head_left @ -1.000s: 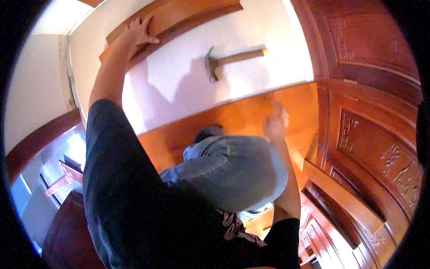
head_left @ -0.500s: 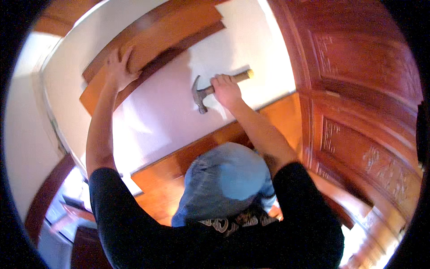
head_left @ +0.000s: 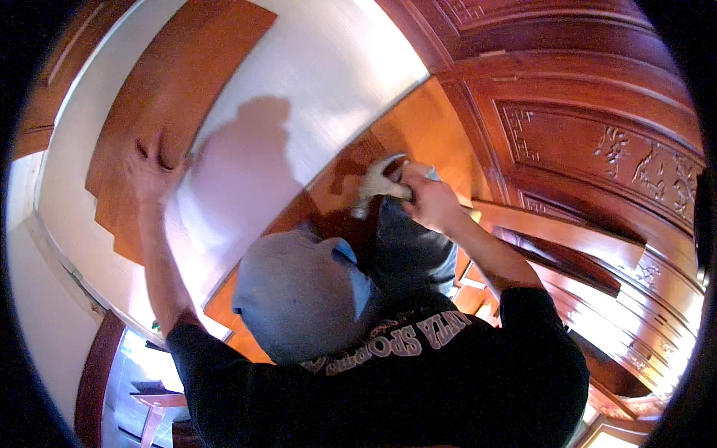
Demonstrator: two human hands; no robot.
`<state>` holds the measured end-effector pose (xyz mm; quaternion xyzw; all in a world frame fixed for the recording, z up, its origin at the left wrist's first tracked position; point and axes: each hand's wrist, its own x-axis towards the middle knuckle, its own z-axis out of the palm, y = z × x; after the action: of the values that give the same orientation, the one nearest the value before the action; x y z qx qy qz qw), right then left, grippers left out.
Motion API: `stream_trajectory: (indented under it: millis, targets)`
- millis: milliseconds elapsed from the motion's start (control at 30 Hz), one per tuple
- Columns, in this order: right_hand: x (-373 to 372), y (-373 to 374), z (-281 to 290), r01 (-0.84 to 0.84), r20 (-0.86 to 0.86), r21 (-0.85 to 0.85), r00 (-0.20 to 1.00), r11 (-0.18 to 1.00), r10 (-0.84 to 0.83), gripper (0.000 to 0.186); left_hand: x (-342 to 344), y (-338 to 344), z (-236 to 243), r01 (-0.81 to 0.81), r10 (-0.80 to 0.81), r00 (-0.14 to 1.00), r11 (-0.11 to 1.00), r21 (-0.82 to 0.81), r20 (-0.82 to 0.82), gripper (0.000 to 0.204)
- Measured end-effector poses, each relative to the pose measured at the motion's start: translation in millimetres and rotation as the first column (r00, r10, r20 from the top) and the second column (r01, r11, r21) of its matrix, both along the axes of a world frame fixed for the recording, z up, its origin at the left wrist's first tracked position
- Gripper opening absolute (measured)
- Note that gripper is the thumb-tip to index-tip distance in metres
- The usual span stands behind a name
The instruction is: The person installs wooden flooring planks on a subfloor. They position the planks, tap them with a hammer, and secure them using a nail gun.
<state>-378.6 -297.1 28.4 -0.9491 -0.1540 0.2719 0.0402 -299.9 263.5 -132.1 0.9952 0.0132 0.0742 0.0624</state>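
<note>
My left hand [head_left: 153, 175] lies against overlapping brown wooden planks [head_left: 183, 82] at the far left, its fingers spread and nothing grasped. The planks lie staggered on a pale surface [head_left: 239, 168], their near ends stepped. In my right hand [head_left: 432, 200] is a claw hammer [head_left: 379, 183], gripped by the handle close to its metal head. The hammer is raised clear of the planks, right of the middle of the head view. Most of its handle is hidden by my fingers.
Carved dark red wooden panels [head_left: 575, 134] line the right side. An orange-brown wooden strip [head_left: 433, 119] borders the pale surface. A grey-blue cap [head_left: 295, 295] blocks the lower middle. Loose boards [head_left: 567, 231] lie at the right, and a curved dark wooden edge [head_left: 97, 381] stands lower left.
The view has turned. My right hand has brought the hammer away from the pale surface, rightward and nearer my body. My left hand still rests on the planks.
</note>
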Motion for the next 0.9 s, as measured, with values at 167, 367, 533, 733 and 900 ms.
stream_trajectory:
  millis: [167,367,533,733,900]
  targets:
    - [-79.1,-65.9,-16.2,0.362,0.090,0.096,0.925,0.927,-0.370,0.035,-40.6,-141.0,-21.1,0.165,-0.190,0.981,0.918,-0.362,-0.035,0.092]
    - [-43.4,-59.2,-14.4,0.326,-0.088,-0.090,0.938,0.941,-0.334,0.038,-26.5,-279.7,-26.5,0.193,-0.229,0.970,0.930,-0.314,-0.082,0.089]
    - [-46.7,-70.5,-11.3,0.290,-0.108,-0.122,0.947,0.949,-0.303,0.039,-24.9,-327.3,-39.1,0.177,-0.218,0.964,0.953,-0.246,-0.153,0.089]
    - [-38.9,-77.9,-19.0,0.271,-0.116,-0.074,0.954,0.960,-0.278,0.039,-22.1,-350.3,-50.8,0.190,-0.212,0.973,0.961,-0.204,-0.093,0.086]
    - [-29.3,-84.4,-20.7,0.270,-0.172,-0.083,0.944,0.959,-0.280,0.037,-14.4,-356.3,-49.7,0.225,-0.247,0.962,0.959,-0.174,-0.117,0.084]
